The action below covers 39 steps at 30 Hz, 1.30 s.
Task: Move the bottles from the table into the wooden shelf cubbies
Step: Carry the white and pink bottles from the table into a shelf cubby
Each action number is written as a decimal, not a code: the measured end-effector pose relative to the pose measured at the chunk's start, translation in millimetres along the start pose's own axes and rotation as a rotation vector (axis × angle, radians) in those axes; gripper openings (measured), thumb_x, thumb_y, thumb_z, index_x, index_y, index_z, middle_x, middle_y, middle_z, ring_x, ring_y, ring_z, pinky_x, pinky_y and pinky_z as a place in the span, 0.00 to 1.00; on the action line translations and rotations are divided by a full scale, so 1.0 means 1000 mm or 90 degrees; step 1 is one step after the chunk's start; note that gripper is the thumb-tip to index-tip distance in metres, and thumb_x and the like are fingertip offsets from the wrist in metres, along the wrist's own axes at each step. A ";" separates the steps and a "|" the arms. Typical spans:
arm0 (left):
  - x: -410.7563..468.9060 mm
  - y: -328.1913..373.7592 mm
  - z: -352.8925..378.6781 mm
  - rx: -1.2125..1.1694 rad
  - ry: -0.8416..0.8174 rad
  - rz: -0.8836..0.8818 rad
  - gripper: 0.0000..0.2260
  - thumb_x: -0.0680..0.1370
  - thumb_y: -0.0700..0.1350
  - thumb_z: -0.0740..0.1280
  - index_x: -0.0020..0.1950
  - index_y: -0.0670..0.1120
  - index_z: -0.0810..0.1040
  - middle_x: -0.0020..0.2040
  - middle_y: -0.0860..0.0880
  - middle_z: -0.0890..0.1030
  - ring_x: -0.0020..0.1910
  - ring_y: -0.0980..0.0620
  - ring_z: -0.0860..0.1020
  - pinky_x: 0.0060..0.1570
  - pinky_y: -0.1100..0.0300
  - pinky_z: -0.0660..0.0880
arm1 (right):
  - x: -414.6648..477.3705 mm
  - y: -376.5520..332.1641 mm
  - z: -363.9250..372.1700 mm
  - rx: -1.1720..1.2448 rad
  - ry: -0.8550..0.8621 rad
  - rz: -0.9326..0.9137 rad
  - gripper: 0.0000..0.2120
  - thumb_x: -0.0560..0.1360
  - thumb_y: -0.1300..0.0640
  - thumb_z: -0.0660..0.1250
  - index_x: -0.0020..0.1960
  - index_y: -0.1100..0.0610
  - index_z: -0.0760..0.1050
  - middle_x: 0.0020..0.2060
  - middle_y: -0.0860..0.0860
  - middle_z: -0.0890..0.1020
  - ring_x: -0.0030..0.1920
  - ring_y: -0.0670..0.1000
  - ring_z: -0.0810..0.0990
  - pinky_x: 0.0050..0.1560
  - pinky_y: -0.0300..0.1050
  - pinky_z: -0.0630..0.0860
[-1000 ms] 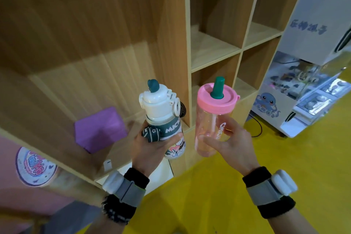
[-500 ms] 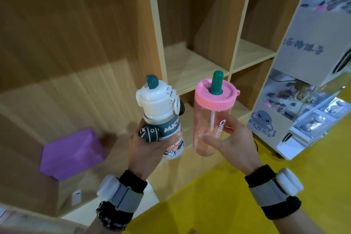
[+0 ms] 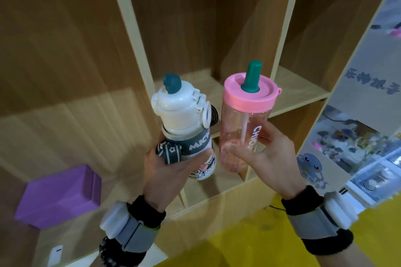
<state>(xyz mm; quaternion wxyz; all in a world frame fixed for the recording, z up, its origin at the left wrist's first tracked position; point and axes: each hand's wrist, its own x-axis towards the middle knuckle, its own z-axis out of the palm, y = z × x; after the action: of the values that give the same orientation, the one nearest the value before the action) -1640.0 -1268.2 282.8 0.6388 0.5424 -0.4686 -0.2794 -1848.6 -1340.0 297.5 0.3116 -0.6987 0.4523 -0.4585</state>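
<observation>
White bottle (image 3: 180,112) clasped in left grip (image 3: 165,171), pink bottle (image 3: 243,123) in right grip (image 3: 271,158), both held mid-frame before shelf (image 3: 65,39). Neither yet shelved; two placements judged left.

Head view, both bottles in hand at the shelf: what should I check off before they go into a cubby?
1. Left hand grips the white bottle: ok.
2. Right hand grips the pink straw bottle: ok.
3. Both bottles capped: ok.
4. Cubby floor behind the bottles bare where visible: ok.
5. Left cubby free: not ok, a purple block lies in it.
6. Bottles fit the cubby height: cannot tell.
</observation>
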 end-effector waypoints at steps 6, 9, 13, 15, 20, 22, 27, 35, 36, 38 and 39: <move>0.033 0.005 0.036 -0.020 0.088 0.030 0.29 0.61 0.37 0.85 0.61 0.44 0.83 0.56 0.51 0.87 0.57 0.51 0.85 0.56 0.54 0.82 | 0.052 0.007 -0.017 0.050 -0.046 -0.052 0.23 0.61 0.42 0.81 0.53 0.39 0.77 0.44 0.36 0.84 0.47 0.37 0.82 0.47 0.28 0.75; 0.050 0.007 0.051 0.016 0.153 0.048 0.36 0.60 0.49 0.86 0.65 0.41 0.80 0.59 0.49 0.86 0.61 0.49 0.83 0.62 0.46 0.79 | 0.080 0.010 -0.027 0.090 -0.090 -0.076 0.23 0.61 0.42 0.80 0.53 0.40 0.77 0.44 0.37 0.85 0.47 0.37 0.83 0.46 0.28 0.75; 0.060 0.011 0.063 0.083 0.178 0.062 0.35 0.63 0.51 0.84 0.67 0.45 0.79 0.62 0.51 0.85 0.63 0.50 0.82 0.65 0.45 0.77 | 0.105 0.020 -0.028 0.141 -0.137 -0.073 0.21 0.63 0.49 0.83 0.51 0.41 0.77 0.43 0.38 0.85 0.45 0.39 0.84 0.42 0.33 0.77; 0.064 0.015 0.071 0.129 0.213 0.067 0.34 0.64 0.52 0.83 0.67 0.47 0.78 0.61 0.53 0.85 0.63 0.53 0.82 0.64 0.47 0.78 | 0.115 0.024 -0.025 0.136 -0.145 -0.088 0.21 0.63 0.50 0.83 0.48 0.37 0.75 0.43 0.35 0.84 0.45 0.38 0.83 0.43 0.36 0.78; 0.081 0.011 0.079 0.211 0.282 0.052 0.30 0.65 0.48 0.84 0.64 0.50 0.79 0.57 0.58 0.85 0.57 0.62 0.83 0.58 0.61 0.79 | 0.133 0.031 -0.009 0.151 -0.139 -0.076 0.21 0.62 0.46 0.82 0.49 0.40 0.76 0.44 0.39 0.85 0.46 0.40 0.83 0.46 0.45 0.80; 0.090 0.005 0.080 0.242 0.282 0.060 0.29 0.65 0.49 0.84 0.63 0.51 0.80 0.56 0.58 0.85 0.56 0.64 0.82 0.56 0.67 0.78 | 0.140 0.032 -0.004 0.141 -0.135 -0.073 0.20 0.62 0.46 0.82 0.47 0.41 0.76 0.43 0.36 0.84 0.46 0.37 0.81 0.46 0.38 0.77; 0.103 -0.006 0.076 0.282 0.282 0.043 0.27 0.64 0.51 0.84 0.59 0.61 0.77 0.55 0.61 0.83 0.54 0.69 0.80 0.51 0.77 0.72 | 0.149 0.034 0.006 0.119 -0.132 -0.057 0.20 0.62 0.47 0.82 0.49 0.44 0.77 0.41 0.39 0.84 0.44 0.37 0.81 0.44 0.32 0.75; 0.125 -0.030 0.062 0.265 0.296 0.003 0.30 0.61 0.59 0.84 0.59 0.58 0.79 0.60 0.56 0.84 0.61 0.59 0.81 0.62 0.58 0.78 | 0.165 0.042 0.024 0.108 -0.117 -0.035 0.20 0.63 0.46 0.82 0.49 0.47 0.77 0.40 0.40 0.84 0.41 0.37 0.81 0.40 0.26 0.72; 0.128 -0.032 0.061 0.267 0.296 0.003 0.31 0.60 0.62 0.83 0.60 0.59 0.79 0.62 0.55 0.83 0.64 0.55 0.80 0.65 0.52 0.77 | 0.167 0.042 0.026 0.107 -0.117 -0.036 0.20 0.63 0.45 0.82 0.49 0.46 0.77 0.40 0.40 0.85 0.41 0.37 0.81 0.40 0.26 0.72; 0.132 -0.034 0.060 0.282 0.301 0.014 0.32 0.60 0.63 0.83 0.61 0.67 0.77 0.65 0.53 0.81 0.69 0.49 0.77 0.68 0.48 0.74 | 0.170 0.043 0.027 0.102 -0.121 -0.035 0.20 0.63 0.45 0.82 0.50 0.45 0.77 0.40 0.39 0.85 0.42 0.36 0.81 0.41 0.25 0.72; 0.132 -0.033 0.061 0.293 0.305 0.018 0.32 0.60 0.63 0.84 0.60 0.72 0.75 0.67 0.53 0.79 0.70 0.48 0.75 0.70 0.48 0.73 | 0.171 0.042 0.027 0.103 -0.123 -0.034 0.21 0.63 0.45 0.82 0.50 0.45 0.77 0.41 0.38 0.85 0.43 0.35 0.81 0.41 0.25 0.72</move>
<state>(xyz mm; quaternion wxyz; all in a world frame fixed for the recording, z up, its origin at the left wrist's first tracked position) -1636.6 -1417.6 289.0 0.5955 0.7160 -0.3635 -0.0217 -1809.3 -1512.9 312.2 0.3969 -0.7238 0.3630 -0.4323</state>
